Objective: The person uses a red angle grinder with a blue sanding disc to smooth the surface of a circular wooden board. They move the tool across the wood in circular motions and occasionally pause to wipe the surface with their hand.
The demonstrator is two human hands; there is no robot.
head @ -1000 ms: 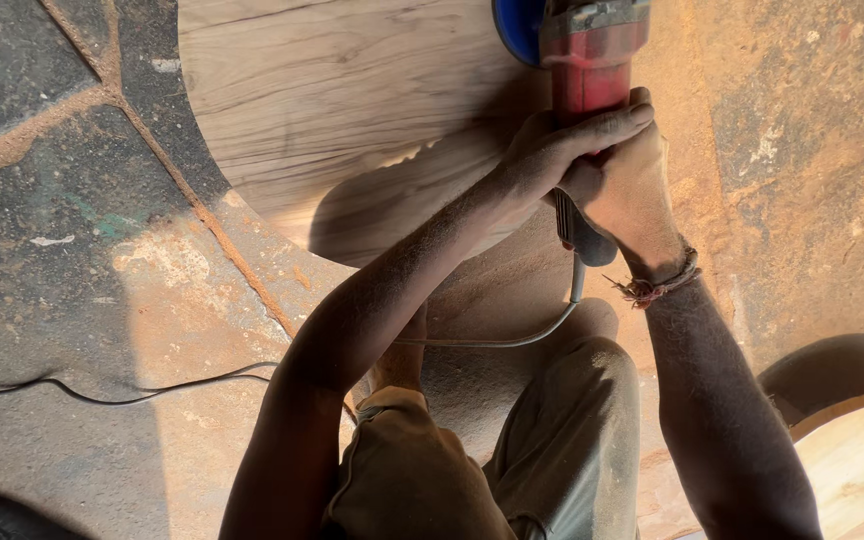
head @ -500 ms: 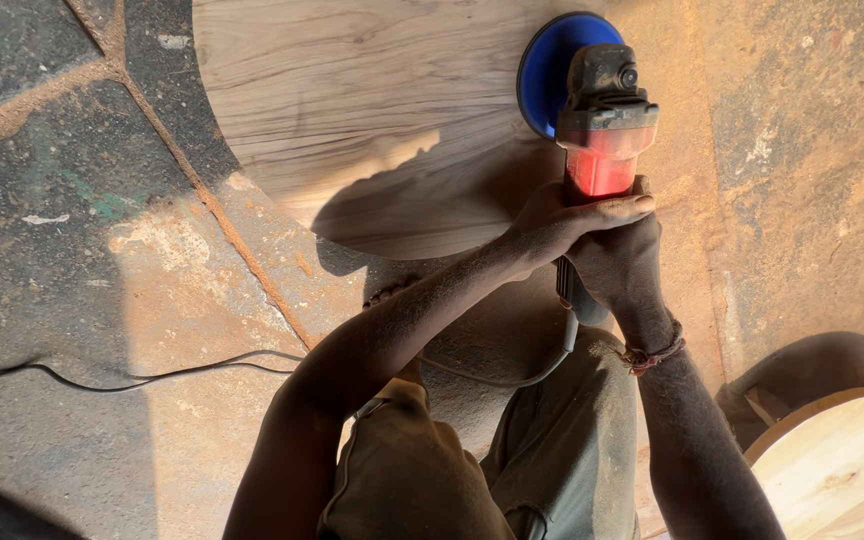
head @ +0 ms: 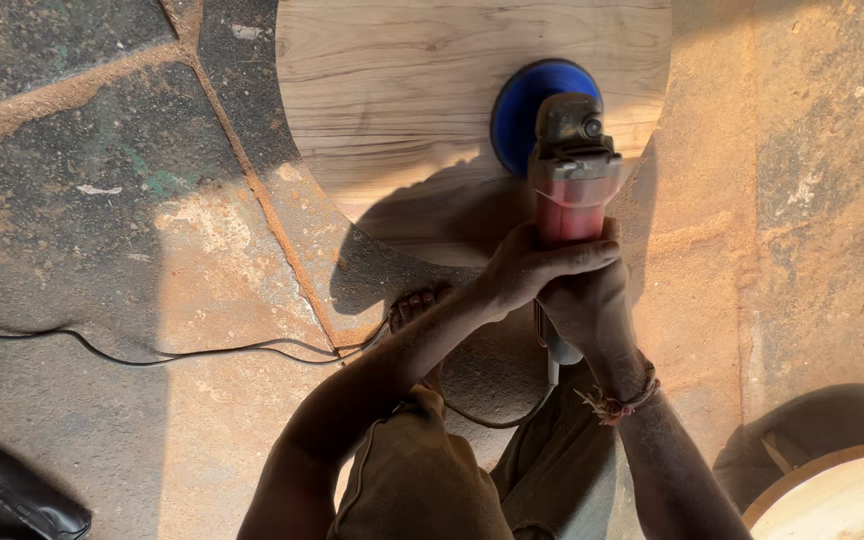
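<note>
A round pale wooden board [head: 422, 95] lies flat on the stone floor. On its right part rests the blue disc [head: 527, 105] of a red and grey angle grinder [head: 572, 170]. My left hand [head: 527, 270] wraps the red body from the left. Below it my right hand [head: 592, 310] grips the rear handle; a string bracelet sits on that wrist. Both arms reach forward over my bent knees in olive trousers [head: 432, 480]. My toes [head: 417, 305] show at the board's near edge.
A black power cord [head: 152, 355] runs across the floor from the left toward my foot. A second round wooden piece [head: 837, 495] lies at the bottom right. Something black [head: 7, 500] sits in the bottom left corner. Sawdust covers the floor on the right.
The grinder and both hands have come down the picture, and the blue disc is now in full view on the board. The board sits more centrally.
</note>
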